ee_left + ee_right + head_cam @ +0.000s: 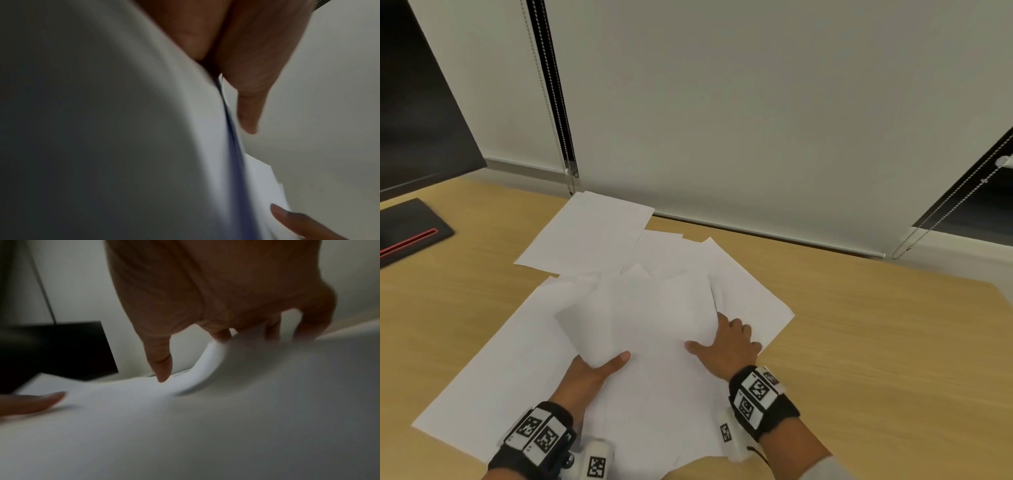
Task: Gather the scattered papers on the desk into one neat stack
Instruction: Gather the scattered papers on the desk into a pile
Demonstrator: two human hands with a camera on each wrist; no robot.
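White papers lie scattered and overlapping on the wooden desk (876, 342). A bundle of lifted, curled sheets (654, 308) bulges up in the middle. My left hand (606, 363) grips its near left corner, thumb on top and fingers hidden underneath. My right hand (715, 337) holds the bundle's right edge with curled fingers, its thumb lying out on the sheet. One flat sheet (589, 233) lies apart at the far left; another (753, 298) pokes out at the right. In the right wrist view the fingertips (222, 335) hook the curled paper edge (207, 363).
A large sheet (500, 370) spreads to the near left under the pile. A black pad with a red stripe (410, 229) and a dark monitor (414, 102) stand at the far left. Window blinds (756, 102) with bead chains (565, 164) run behind the desk.
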